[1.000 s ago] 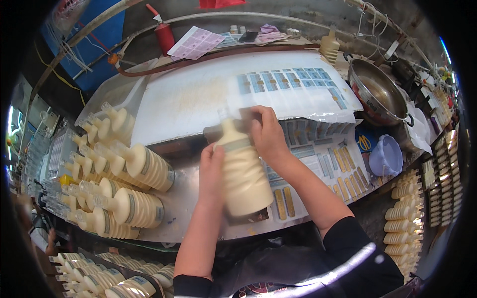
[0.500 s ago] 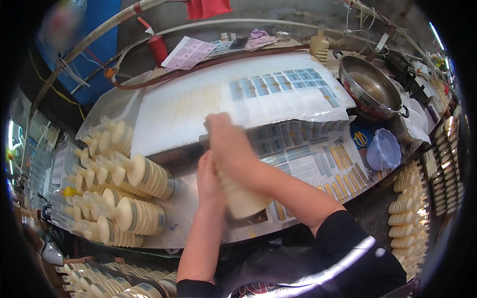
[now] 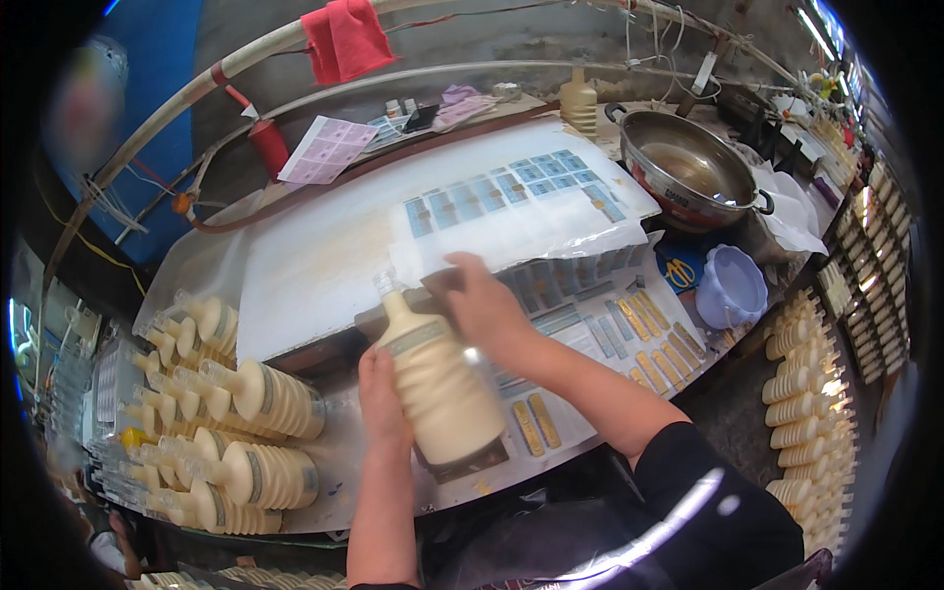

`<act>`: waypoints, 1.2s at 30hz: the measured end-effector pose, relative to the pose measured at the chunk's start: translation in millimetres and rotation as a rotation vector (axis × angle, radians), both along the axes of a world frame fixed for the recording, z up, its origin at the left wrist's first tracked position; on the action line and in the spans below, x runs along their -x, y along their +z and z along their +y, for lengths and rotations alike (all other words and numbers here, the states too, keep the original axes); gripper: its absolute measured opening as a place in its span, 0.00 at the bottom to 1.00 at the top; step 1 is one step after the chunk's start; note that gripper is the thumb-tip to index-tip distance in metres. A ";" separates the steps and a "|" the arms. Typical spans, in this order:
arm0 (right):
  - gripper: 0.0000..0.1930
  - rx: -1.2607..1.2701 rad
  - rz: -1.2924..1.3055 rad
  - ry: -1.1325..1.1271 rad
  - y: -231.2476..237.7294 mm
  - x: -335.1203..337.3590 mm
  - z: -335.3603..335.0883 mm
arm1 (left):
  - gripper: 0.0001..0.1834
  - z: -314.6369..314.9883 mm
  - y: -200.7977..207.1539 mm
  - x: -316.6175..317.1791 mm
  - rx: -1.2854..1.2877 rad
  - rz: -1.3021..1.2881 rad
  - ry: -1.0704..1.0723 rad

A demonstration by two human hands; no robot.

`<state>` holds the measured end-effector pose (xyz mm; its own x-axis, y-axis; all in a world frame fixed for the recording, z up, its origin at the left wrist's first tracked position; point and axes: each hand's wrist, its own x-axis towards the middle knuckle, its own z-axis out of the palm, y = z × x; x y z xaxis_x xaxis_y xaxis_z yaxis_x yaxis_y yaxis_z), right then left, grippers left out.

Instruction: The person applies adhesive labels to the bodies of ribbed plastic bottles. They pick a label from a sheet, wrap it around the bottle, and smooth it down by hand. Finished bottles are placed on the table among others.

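Note:
A cream ribbed bottle [image 3: 442, 388] with a narrow neck and a greyish band round its shoulder stands tilted on the metal bench in front of me. My left hand [image 3: 384, 398] is closed round its left side. Beside the bottle's shoulder, my right hand [image 3: 489, 313] is blurred, its fingers curled together over a small dark piece that I cannot make out. Under my right forearm lies a sheet with gold label strips [image 3: 536, 425] and blue-grey strips [image 3: 600, 334]. Blue printed labels [image 3: 511, 187] lie in rows on the raised white board [image 3: 324, 236].
Several similar cream bottles [image 3: 261, 393] lie stacked at the left. A metal pan [image 3: 688, 162] and a lilac bucket [image 3: 733, 287] with yellow-handled scissors [image 3: 678, 275] nearby are at the right. More bottles [image 3: 801, 413] stand in rows on the far right. A red cloth [image 3: 344, 39] hangs from a pipe.
My right hand has come off the bottle's neck toward its right, so the neck now shows. My left hand has moved down the bottle's side. The whole view has shifted slightly.

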<state>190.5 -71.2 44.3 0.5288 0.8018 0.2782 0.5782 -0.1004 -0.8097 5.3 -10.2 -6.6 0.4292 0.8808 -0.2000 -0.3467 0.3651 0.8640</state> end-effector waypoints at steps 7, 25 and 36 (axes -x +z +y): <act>0.14 -0.194 0.487 0.061 -12.7 -104.9 -23.5 | 0.20 -29.3 21.7 13.2 -0.043 0.185 0.071; 0.16 0.315 -0.554 -0.552 23.4 -229.3 -56.3 | 0.40 -92.2 -1.2 23.2 -0.530 0.457 0.094; 0.17 0.142 -0.652 -0.347 3.6 -235.1 -117.0 | 0.38 -94.4 -1.3 22.1 -0.518 0.436 0.104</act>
<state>425.6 -188.3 47.9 0.5215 0.6704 0.5278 0.8520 -0.4427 -0.2795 -16.8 -104.6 -7.9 0.3133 0.9417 0.1227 0.0616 -0.1490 0.9869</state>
